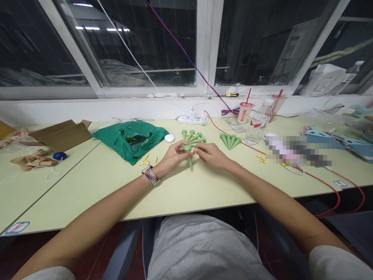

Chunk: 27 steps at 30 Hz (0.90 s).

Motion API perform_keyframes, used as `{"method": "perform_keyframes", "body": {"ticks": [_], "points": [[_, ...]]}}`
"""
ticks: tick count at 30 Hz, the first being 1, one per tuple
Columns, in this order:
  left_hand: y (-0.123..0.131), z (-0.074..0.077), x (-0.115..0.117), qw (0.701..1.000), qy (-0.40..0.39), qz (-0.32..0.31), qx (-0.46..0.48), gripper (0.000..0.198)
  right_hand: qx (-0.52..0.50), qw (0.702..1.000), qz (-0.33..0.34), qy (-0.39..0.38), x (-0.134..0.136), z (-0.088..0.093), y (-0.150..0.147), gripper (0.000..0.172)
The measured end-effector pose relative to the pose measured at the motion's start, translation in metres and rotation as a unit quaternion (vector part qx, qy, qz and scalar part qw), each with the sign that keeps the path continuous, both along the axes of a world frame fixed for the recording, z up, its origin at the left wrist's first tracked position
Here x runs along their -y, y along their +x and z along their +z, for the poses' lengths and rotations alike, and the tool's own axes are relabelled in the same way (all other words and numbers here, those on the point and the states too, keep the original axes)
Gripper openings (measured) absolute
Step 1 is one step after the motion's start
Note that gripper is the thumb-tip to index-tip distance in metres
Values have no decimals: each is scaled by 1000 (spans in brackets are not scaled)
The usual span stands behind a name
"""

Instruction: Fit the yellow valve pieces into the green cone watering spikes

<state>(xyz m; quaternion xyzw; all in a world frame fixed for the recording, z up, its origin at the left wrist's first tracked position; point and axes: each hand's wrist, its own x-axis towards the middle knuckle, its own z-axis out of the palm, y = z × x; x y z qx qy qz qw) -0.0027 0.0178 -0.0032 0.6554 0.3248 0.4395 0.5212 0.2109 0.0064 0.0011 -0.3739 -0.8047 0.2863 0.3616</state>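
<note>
Power strip: the white power strip (192, 120) lies at the back of the pale table (215, 194), below the window, with plugs in it
Held spike: a green spike (187, 148) hangs between the two hands, well in front of the power strip, head up and point down, slightly tilted
Left hand: the left hand (173, 156), in front of the power strip and a little left of it, is closed round the spike's head
Right hand: the right hand (211, 155), in front of the power strip and a little right, has its fingertips pinched on a small yellow piece (192, 151) at the spike's side
Fanned spikes: several green spikes (190, 135) lie just in front of the power strip, yellow bits among them
Row of spikes: four green spikes (230, 140) lie side by side, right of the power strip and nearer the person
Loose yellow pieces: one scatter (145, 159) to the front left of the power strip, another (262, 158) to its front right
Green bag: the torn bag (113, 136) sits left of the power strip
Bottle: the clear bottle (258, 124) stands right of the power strip
</note>
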Motion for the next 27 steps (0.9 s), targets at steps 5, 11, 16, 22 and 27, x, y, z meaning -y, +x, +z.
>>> {"method": "perform_keyframes", "body": {"ticks": [5,11,16,22,27], "points": [[0,-3,-2,996,54,52,-38,42,-49,995,7,-85,0,-2,-4,44],[0,-5,-7,998,27,54,-9,46,-108,988,-6,-113,-5,-5,-3,33],[-4,-11,-14,1000,-11,25,8,52,-145,986,-26,-78,-4,-2,-5,29],[-6,-10,-15,998,-47,-12,27,53,-202,970,6,-135,-6,-5,-8,27],[-7,-8,-14,999,-44,-13,13,51,-230,966,25,-119,-8,-11,-9,24]]}}
